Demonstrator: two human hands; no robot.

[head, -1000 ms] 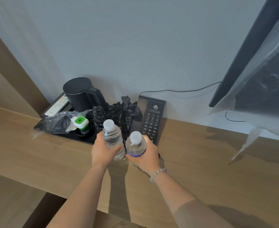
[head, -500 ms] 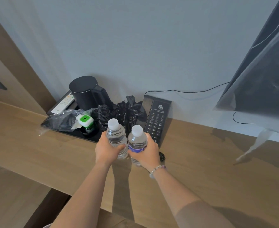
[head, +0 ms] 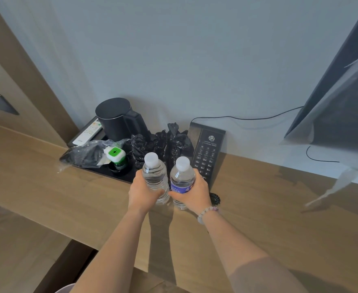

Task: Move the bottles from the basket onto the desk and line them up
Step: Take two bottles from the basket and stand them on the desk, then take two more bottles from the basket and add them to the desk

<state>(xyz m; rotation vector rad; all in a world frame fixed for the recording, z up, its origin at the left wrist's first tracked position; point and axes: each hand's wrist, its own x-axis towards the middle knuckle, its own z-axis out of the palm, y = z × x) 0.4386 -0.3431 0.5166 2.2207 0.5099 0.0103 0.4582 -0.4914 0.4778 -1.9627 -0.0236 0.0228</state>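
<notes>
Two clear water bottles with white caps stand upright side by side at the middle of the wooden desk (head: 47,193). My left hand (head: 142,192) grips the unlabelled left bottle (head: 153,176) around its lower body. My right hand (head: 195,194) grips the right bottle (head: 182,178), which has a blue label. The two bottles almost touch, and their bases look to be on or just above the desk top. No basket is in view.
Behind the bottles lies a black tray (head: 102,170) with a black kettle (head: 115,118), crumpled black bags (head: 163,142), a green-and-white device (head: 115,154) and a remote (head: 88,133). A black desk phone (head: 207,153) stands right of it. A film-covered screen (head: 343,98) hangs at the right.
Both hands have carried the bottles slightly away from me toward the tray and brought them closer together. The camera has tilted, shifting the whole scene.
</notes>
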